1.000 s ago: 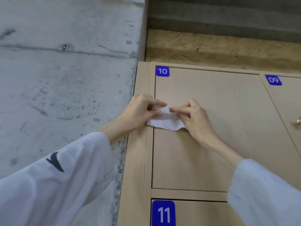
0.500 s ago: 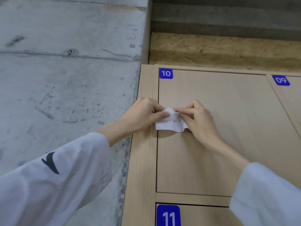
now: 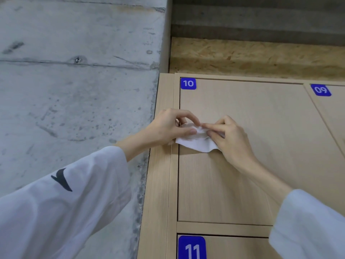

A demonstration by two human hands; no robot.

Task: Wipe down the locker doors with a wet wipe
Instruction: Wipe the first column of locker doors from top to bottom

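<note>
A white wet wipe (image 3: 196, 144) hangs crumpled in front of the left edge of locker door 10 (image 3: 261, 146), a light wood door with a blue number label (image 3: 188, 83). My left hand (image 3: 168, 128) pinches the wipe's upper left part between thumb and fingers. My right hand (image 3: 227, 135) pinches its upper right part, fingertips almost meeting the left hand's. Whether the wipe touches the door I cannot tell. Both arms wear white sleeves.
Door 11 (image 3: 233, 247) lies below door 10, and door 09 (image 3: 334, 113) is to the right. A bare concrete wall (image 3: 74, 90) runs along the left of the locker frame (image 3: 160, 184). A chipboard panel (image 3: 252, 55) sits above the lockers.
Both hands keep hold of the wipe and work it between the fingertips; the bunched wipe hangs a little lower. The view has shifted slightly, so door 09's handle is out of frame.
</note>
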